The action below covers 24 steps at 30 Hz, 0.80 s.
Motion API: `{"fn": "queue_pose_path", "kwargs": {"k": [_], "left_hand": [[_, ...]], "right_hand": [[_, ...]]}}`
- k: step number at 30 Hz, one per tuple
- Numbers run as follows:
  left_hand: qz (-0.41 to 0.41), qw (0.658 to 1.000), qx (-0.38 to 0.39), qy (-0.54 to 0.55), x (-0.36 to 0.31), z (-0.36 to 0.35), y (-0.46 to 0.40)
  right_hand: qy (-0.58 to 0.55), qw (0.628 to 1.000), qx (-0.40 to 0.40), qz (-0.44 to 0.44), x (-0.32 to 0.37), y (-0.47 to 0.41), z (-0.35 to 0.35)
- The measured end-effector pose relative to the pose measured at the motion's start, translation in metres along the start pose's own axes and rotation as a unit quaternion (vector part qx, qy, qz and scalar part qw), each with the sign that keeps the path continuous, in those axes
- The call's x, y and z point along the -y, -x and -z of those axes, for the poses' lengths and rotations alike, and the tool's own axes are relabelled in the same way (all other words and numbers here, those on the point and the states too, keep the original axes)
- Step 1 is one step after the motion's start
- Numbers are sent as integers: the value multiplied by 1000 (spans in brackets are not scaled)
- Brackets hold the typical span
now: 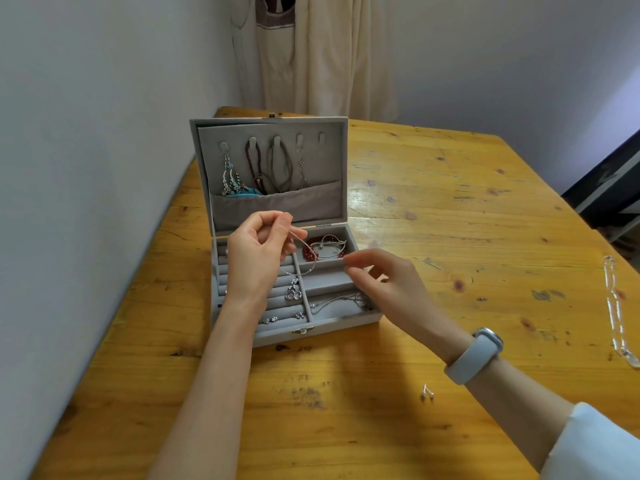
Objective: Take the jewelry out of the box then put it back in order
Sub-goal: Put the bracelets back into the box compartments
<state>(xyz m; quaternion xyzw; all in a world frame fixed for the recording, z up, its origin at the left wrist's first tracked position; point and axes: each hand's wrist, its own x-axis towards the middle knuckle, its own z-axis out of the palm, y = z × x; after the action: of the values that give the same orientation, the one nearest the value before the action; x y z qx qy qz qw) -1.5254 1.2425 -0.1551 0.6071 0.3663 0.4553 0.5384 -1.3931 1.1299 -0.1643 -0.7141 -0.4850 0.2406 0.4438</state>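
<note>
Pinching a thin silver chain (302, 241) above the open jewelry box (341, 320) near the table's (450, 188) left edge, the left hand (256, 258) lifts it out; the right hand (384, 282), fingers relaxed and holding nothing, should next free its tangled end from the back right compartment.

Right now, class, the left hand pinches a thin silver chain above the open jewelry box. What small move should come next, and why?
Probably lift the thin silver chain a little higher. The left hand pinches its upper end, while its lower part still trails into the jewelry box beside the red bead bracelet. The right hand, open and close by, could steady the loose end so nothing snags.
</note>
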Motion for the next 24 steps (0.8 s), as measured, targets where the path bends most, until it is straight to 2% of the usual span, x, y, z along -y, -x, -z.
{"fn": "queue_pose_path", "kwargs": {"k": [3,8,13,17,21,24], "left_hand": [[16,999,22,42,-1,-5,3],[28,997,36,67,0,-11,7],[-5,998,53,-29,3,-13,9],[-68,971,55,-224,15,-14,9],[-99,918,52,-381,23,-13,8],[-88,891,38,-444,23,-12,8]], "right_hand": [[-51,998,41,-20,10,-5,-11],[-64,997,29,-11,12,-10,-21],[-159,986,-48,-30,6,-18,-5],[-48,994,-94,15,-8,-30,2],[102,991,-59,62,-23,-33,-3],[200,974,-36,104,-30,-33,-5]]}}
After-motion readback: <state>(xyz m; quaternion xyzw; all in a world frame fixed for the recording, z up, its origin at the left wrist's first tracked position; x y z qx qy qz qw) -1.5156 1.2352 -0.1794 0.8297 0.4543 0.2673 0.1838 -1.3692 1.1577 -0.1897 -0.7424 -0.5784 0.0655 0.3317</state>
